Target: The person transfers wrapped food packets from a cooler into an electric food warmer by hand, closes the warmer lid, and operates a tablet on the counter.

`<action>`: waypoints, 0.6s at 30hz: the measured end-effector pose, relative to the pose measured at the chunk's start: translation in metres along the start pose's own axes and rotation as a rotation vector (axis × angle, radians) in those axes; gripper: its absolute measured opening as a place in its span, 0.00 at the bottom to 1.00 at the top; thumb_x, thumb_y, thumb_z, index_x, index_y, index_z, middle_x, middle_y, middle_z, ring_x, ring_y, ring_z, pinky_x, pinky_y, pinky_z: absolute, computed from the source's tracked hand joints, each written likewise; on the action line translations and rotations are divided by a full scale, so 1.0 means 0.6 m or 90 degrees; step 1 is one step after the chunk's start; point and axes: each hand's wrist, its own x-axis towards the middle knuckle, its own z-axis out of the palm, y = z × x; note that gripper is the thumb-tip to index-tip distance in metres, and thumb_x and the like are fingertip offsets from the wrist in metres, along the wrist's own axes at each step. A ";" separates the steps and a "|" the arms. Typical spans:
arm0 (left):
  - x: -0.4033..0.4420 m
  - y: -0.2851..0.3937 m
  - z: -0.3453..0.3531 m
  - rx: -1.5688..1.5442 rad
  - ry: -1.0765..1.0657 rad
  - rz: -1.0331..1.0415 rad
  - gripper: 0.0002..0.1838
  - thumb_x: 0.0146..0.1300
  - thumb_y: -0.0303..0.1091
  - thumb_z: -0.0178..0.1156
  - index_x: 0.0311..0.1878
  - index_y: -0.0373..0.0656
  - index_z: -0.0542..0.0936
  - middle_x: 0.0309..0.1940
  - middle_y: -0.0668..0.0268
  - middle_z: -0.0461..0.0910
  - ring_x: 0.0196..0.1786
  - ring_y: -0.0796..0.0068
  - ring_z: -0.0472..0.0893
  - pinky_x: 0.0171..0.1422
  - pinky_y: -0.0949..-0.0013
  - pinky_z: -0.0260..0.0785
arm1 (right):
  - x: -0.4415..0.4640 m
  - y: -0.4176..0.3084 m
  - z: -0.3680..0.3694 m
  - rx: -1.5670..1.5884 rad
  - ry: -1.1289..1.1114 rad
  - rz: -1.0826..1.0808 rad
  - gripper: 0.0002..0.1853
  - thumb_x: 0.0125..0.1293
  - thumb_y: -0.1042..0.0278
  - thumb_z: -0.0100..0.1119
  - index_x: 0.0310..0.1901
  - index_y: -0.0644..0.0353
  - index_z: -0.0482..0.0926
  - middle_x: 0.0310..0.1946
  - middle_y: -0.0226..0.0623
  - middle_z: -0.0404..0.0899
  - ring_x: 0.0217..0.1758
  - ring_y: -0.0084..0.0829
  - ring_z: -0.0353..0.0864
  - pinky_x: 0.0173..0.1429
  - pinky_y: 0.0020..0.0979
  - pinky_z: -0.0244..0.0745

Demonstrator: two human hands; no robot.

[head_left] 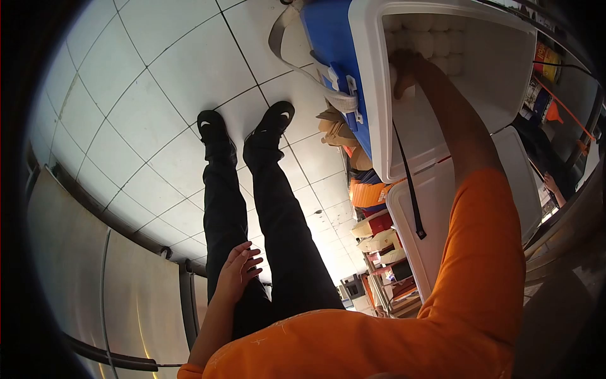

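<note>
My right hand (405,71) reaches down inside a blue and white cooler (371,95). It is beside a layer of round white pieces (435,44) packed close together; I cannot make out what they are. Shadow and the angle hide most of that hand's fingertips, so whether they grip anything does not show. Low in front of my body, next to my dark trousers, my left hand (238,273) hangs with its fingers apart and nothing in it.
The cooler's white lid (426,234) hangs open, a black strap (410,183) across it. A grey carrying strap (303,69) loops from the cooler's side. Metal panels (142,284) stand at left. Another person's hand (554,188) shows at far right. White tiles (170,82) cover the floor.
</note>
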 end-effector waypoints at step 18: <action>-0.094 0.272 0.325 0.382 -0.357 0.463 0.60 0.35 0.42 0.80 0.70 0.39 0.52 0.62 0.55 0.65 0.65 0.63 0.68 0.68 0.62 0.59 | -0.394 -0.186 -0.155 0.862 -0.023 -0.591 0.45 0.38 0.49 0.79 0.54 0.71 0.71 0.42 0.39 0.77 0.44 0.27 0.77 0.46 0.27 0.72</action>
